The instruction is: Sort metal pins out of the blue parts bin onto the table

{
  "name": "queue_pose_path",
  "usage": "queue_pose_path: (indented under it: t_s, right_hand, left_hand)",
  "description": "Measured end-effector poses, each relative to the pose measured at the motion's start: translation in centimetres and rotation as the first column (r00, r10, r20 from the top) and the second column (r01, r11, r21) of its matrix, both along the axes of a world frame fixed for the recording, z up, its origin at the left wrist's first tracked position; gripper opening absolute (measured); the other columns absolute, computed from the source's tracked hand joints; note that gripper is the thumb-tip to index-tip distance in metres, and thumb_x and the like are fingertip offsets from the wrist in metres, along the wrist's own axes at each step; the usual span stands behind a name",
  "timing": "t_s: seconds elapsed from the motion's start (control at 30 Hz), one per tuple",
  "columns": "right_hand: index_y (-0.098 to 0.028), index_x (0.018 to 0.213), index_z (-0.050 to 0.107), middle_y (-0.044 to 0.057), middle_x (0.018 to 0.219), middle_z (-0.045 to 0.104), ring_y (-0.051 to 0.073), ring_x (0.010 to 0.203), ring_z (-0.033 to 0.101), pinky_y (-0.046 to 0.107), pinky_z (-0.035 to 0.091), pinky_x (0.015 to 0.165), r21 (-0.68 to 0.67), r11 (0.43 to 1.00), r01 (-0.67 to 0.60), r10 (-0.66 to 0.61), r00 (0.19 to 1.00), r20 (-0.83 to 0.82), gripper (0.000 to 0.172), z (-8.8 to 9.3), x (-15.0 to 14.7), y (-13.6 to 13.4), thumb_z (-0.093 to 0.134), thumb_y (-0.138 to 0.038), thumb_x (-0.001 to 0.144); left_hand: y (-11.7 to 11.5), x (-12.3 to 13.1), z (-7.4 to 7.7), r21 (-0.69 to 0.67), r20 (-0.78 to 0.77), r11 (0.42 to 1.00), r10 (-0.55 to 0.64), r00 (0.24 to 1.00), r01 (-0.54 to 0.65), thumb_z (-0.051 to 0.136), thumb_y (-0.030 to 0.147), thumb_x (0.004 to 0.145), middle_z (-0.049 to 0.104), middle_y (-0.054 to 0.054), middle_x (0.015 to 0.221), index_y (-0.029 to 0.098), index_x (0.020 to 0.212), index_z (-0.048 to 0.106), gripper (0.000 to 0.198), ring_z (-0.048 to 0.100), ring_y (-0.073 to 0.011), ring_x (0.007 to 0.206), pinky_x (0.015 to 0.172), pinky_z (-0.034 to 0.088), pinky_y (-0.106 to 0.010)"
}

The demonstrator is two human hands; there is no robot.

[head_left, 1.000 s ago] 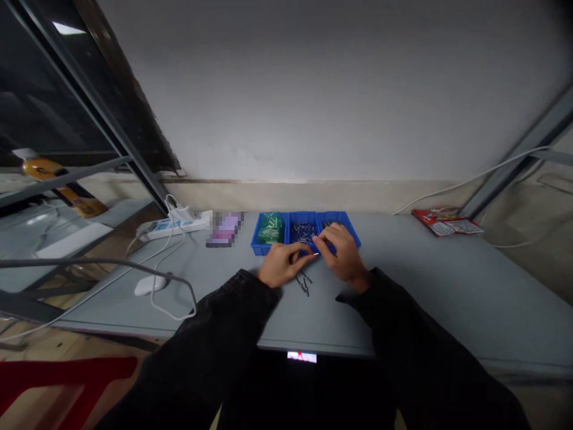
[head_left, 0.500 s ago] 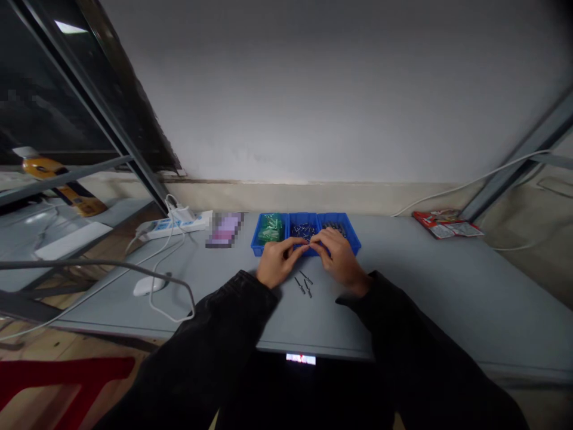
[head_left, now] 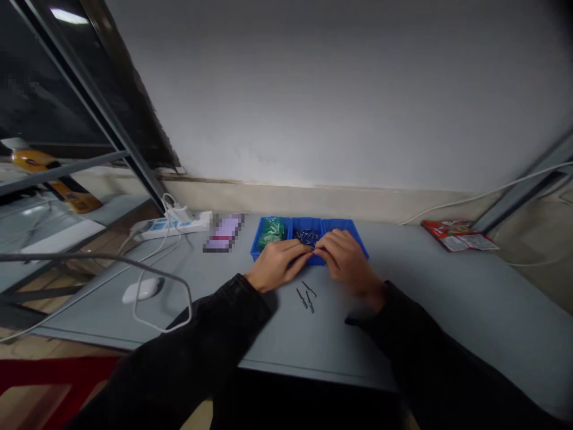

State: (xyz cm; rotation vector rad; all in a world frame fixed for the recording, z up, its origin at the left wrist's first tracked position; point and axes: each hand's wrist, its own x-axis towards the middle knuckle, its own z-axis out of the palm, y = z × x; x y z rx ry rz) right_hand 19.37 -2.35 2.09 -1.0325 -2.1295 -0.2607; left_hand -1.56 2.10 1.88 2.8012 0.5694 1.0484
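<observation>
My left hand (head_left: pixel 281 261) and my right hand (head_left: pixel 345 258) meet fingertip to fingertip over the front edge of a blue three-part bin (head_left: pixel 293 239). Both are closed in a pinch; whatever sits between the fingers is too small and hidden to make out. Green plastic pieces (head_left: pixel 274 228) fill the left compartment. Small dark metal fasteners (head_left: pixel 308 235) lie in the middle one. Much of the right compartment is covered by my right hand. On the table just below my hands rest three slim metal pieces (head_left: pixel 308 297), each with a thin pointed end and a thicker end.
Left of the bin lie a phone (head_left: pixel 224 233), a white power strip (head_left: pixel 179 224) with cables, and a white earbud case (head_left: pixel 142 289). A red packet (head_left: pixel 459 235) sits at the back right. The wall (head_left: pixel 313 119) rises behind the grey table (head_left: pixel 416 286).
The view has shifted slightly, so the bin and table appear a little lower. My hands stay pinched together, and my right hand now covers more of the right compartment.
</observation>
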Motion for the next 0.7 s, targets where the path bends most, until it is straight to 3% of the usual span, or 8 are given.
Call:
queue_pose_path:
  t_s: [0.1,0.2,0.47,0.7]
  right_hand:
    - [-0.02,0.082,0.056,0.004,0.079,0.06,0.02,0.079,0.049,0.037,0.034,0.074,0.044,0.999,0.001,-0.006,0.994,0.109,0.028,1.3,0.4,1.2,0.042,-0.03,0.104]
    - [-0.02,0.086,0.057,0.004,0.083,0.062,0.02,0.082,0.05,0.036,0.036,0.076,0.07,0.997,-0.009,0.0,0.993,0.117,0.026,1.6,0.7,2.1,0.042,-0.029,0.105]
    - [-0.022,0.097,0.056,0.003,0.094,0.067,0.019,0.09,0.056,0.037,0.04,0.082,0.108,0.994,-0.014,0.019,0.999,-0.047,0.011,-1.9,0.2,1.7,0.047,-0.017,0.101]
    - [-0.021,0.099,0.058,0.002,0.092,0.068,0.02,0.089,0.056,0.04,0.039,0.083,0.048,0.999,0.002,0.001,0.998,-0.067,0.007,-2.6,0.3,1.6,0.052,-0.022,0.1]
  left_hand:
    - [0.9,0.2,0.3,0.031,0.023,0.999,-0.008,1.0,0.008,0.049,0.024,0.101,0.069,-0.008,0.093,0.015,0.108,0.066,0.021,0.064,-0.0161,0.081,0.076,0.052,-0.029]
    - [1.7,0.6,0.1,0.068,0.086,0.997,0.021,0.996,-0.027,0.05,0.023,0.101,0.068,-0.008,0.092,0.014,0.109,0.065,0.019,0.062,-0.0166,0.081,0.075,0.051,-0.031]
    - [1.2,-0.1,-0.5,0.083,0.079,0.989,0.116,0.99,-0.122,0.056,0.024,0.099,0.069,-0.005,0.091,0.016,0.102,0.066,0.014,0.06,-0.017,0.081,0.081,0.045,-0.035]
    - [1.0,0.0,-0.9,0.027,0.068,0.997,0.074,0.995,-0.076,0.053,0.023,0.1,0.069,-0.006,0.09,0.015,0.101,0.068,0.016,0.059,-0.017,0.081,0.078,0.045,-0.033]
